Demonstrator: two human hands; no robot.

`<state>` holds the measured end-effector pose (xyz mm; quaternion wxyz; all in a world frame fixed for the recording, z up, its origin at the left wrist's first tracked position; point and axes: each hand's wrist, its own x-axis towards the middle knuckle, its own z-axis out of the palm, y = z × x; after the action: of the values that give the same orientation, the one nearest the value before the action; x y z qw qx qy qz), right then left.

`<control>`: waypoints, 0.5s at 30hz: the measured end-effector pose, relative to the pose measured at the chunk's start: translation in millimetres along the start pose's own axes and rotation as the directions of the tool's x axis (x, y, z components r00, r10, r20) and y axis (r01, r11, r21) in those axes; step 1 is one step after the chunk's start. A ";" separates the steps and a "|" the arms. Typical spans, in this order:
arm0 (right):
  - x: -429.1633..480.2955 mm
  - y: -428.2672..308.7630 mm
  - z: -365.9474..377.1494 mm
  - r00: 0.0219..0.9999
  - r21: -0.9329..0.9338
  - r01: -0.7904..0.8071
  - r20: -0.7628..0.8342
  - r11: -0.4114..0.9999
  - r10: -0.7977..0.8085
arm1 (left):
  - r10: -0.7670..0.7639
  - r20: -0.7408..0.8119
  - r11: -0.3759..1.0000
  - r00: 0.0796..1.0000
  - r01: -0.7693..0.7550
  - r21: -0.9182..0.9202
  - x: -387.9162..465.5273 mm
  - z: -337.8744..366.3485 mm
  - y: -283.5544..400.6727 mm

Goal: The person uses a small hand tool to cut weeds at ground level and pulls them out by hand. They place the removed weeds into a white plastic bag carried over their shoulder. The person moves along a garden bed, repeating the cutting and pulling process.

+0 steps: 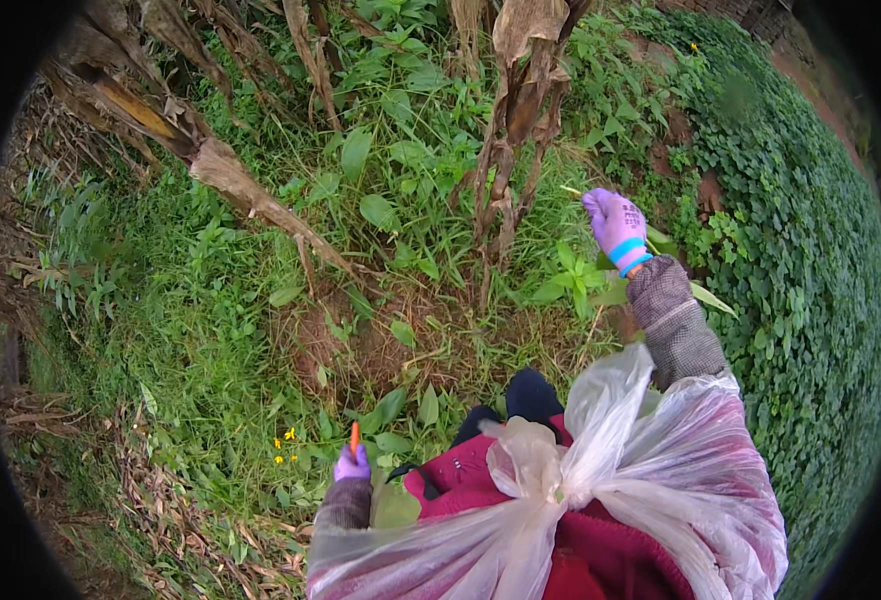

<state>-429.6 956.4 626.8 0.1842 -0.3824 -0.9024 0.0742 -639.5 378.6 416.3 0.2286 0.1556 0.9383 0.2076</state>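
Note:
My right hand (617,223), in a purple glove with a blue cuff, is closed around leafy green stems (571,191) at the right of the middle. Long green leaves (713,300) stick out behind the wrist and forearm. Lower left, my left hand (352,463), also in a purple glove, is closed on an orange handle (355,438) whose other end is hidden. Small yellow flowers (289,434) grow to the left of that hand. Knotted clear plastic sheeting (560,480) covers my front over a dark red garment.
Dry brown stalks (519,120) stand ahead, and another dry stalk (253,195) leans in from the upper left. Grass and weeds surround a patch of reddish soil (365,345). Dense leafy vines (800,225) spread along the right. Dry leaves lie at the lower left.

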 end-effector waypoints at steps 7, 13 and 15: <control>-36.0 -152.3 58.4 0.826 0.063 0.488 0.290 0.871 -0.484 | 0.136 0.409 0.107 0.902 0.397 -0.912 25.7 8.2 227.1; -61.3 -185.2 65.9 0.669 0.396 0.562 0.298 0.726 -0.681 | 0.133 0.169 -0.069 0.977 0.179 -0.981 11.9 -5.8 312.3; -54.3 -170.4 54.3 0.681 0.460 0.543 0.248 0.703 -0.688 | 0.165 0.202 -0.146 0.965 0.227 -0.963 6.7 -12.3 305.0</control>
<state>-529.0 799.1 608.7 0.0736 0.0126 -0.9673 0.2425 -591.1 641.2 564.3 0.3905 -0.0690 0.4182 0.8172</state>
